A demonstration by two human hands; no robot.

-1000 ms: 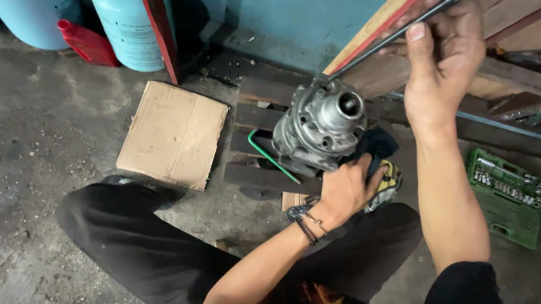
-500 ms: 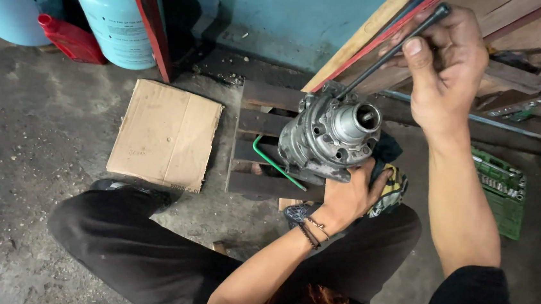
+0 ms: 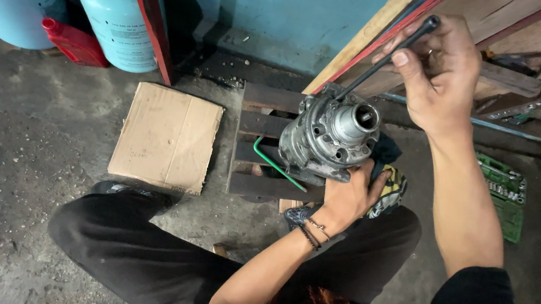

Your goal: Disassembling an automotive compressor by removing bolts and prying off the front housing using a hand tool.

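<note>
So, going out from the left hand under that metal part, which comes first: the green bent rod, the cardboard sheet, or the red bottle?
From the left hand:
1. Green bent rod, just to its left on the wooden slats.
2. Cardboard sheet, further left on the floor.
3. Red bottle, far upper left by the blue cylinders.

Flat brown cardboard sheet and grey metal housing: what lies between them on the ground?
Head view: a dark slatted wooden pallet lies between the flat brown cardboard sheet and the grey metal housing, with a bent green rod resting across its slats.
</note>
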